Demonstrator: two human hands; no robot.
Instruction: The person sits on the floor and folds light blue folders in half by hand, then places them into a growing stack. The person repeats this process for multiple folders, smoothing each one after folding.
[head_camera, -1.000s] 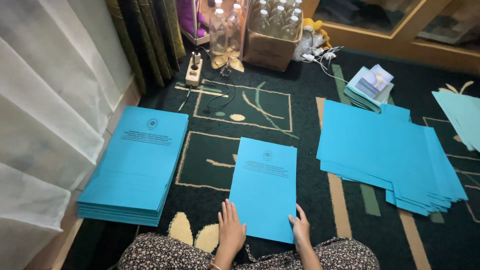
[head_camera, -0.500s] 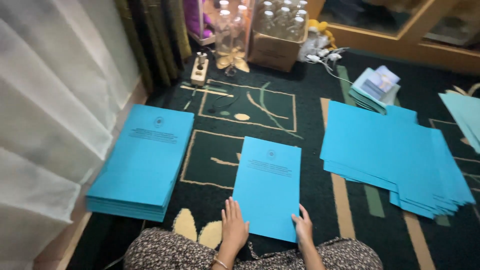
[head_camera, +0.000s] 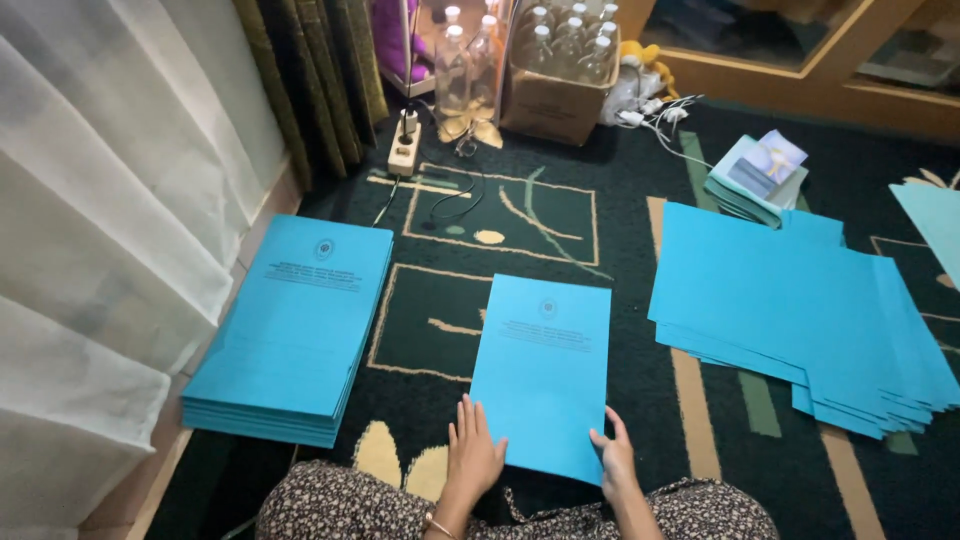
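Observation:
A blue folded paper cover (head_camera: 543, 370) with dark print near its top lies on the dark green carpet in front of me. My left hand (head_camera: 473, 455) rests flat with fingers spread at its lower left corner. My right hand (head_camera: 615, 458) grips its lower right corner, thumb on top. To the left sits a neat stack of the same printed blue covers (head_camera: 295, 325). To the right lies a fanned pile of plain blue sheets (head_camera: 800, 310).
White curtain (head_camera: 110, 230) hangs along the left. At the back stand a power strip (head_camera: 404, 147) with cable, a cardboard box of clear bottles (head_camera: 558, 75) and a small stack of booklets (head_camera: 757, 175). More pale blue sheets (head_camera: 935, 215) lie far right.
The view has shifted slightly; the hands stay at the cover's lower corners, and the right thumb now sits on the corner.

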